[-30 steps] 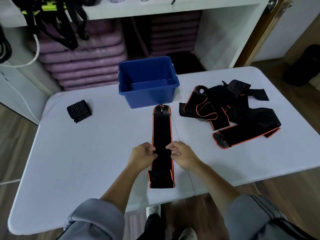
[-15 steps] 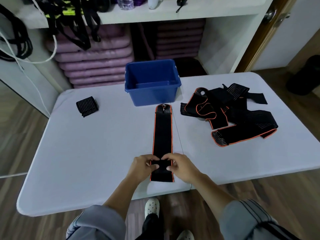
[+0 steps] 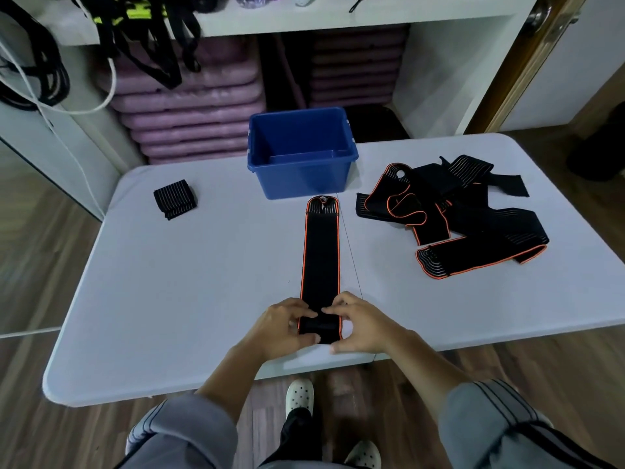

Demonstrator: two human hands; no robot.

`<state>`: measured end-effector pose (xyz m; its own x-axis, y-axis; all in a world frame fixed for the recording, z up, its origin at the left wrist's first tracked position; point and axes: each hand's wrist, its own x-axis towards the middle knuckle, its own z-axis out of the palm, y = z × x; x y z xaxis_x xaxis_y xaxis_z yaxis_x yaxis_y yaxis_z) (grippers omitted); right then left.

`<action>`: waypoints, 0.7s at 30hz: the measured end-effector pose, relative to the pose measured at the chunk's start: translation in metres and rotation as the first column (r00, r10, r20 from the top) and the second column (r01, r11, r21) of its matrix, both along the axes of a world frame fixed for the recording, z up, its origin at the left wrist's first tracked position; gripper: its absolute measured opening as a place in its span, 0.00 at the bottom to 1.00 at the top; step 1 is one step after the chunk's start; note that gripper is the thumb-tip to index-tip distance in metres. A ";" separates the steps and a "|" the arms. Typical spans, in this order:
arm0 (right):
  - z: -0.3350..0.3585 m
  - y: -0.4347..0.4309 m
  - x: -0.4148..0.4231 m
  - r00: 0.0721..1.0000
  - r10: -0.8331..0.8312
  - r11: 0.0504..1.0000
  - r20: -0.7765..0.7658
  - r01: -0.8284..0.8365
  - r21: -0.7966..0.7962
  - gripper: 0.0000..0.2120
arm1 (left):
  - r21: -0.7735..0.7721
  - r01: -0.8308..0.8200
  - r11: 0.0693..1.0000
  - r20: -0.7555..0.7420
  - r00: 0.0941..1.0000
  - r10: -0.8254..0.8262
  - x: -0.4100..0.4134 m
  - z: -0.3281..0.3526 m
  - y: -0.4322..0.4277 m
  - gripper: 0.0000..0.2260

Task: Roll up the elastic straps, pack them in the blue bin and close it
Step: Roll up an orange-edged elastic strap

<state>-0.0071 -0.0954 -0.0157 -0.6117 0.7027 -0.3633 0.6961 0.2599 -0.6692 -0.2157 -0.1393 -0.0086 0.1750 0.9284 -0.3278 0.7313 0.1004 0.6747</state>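
Note:
A long black elastic strap with orange edges (image 3: 320, 252) lies flat down the middle of the white table (image 3: 189, 282), pointing at the blue bin (image 3: 301, 179). My left hand (image 3: 282, 324) and my right hand (image 3: 363, 323) pinch its near end from both sides, where a short fold or first turn of a roll sits. The blue bin stands open and looks empty at the table's far edge. A pile of loose straps (image 3: 453, 214) lies at the right. One rolled strap (image 3: 175, 199) rests at the far left.
Behind the table, shelving holds stacked purple mats (image 3: 189, 120), with black harnesses and cords (image 3: 148, 45) hanging at upper left. A wooden door frame (image 3: 517, 62) rises at the right. The table's near edge is just below my hands. No lid is visible.
My hands slid from the strap's middle down to its near end and took hold of it, folding it over. The camera view shifted slightly.

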 end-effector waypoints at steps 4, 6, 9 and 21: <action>-0.004 0.004 -0.001 0.997 -0.061 0.998 -0.037 0.061 0.005 0.23 | 0.013 0.014 1.000 0.016 1.000 -0.014 -0.003 -0.004 0.003 0.20; -0.002 0.006 -0.002 0.994 -0.099 0.995 -0.054 0.098 -0.018 0.18 | 0.006 -0.059 0.998 0.072 0.996 0.058 -0.003 -0.006 0.006 0.14; 0.000 0.008 -0.007 0.984 -0.153 0.988 -0.088 0.150 -0.044 0.14 | 0.001 -0.110 0.994 0.082 0.991 0.109 0.002 -0.006 0.011 0.07; -0.012 0.016 -0.027 0.959 -0.263 0.962 -0.103 0.269 0.050 0.10 | 0.181 -0.175 0.968 -0.075 0.979 0.191 0.017 -0.015 0.025 0.03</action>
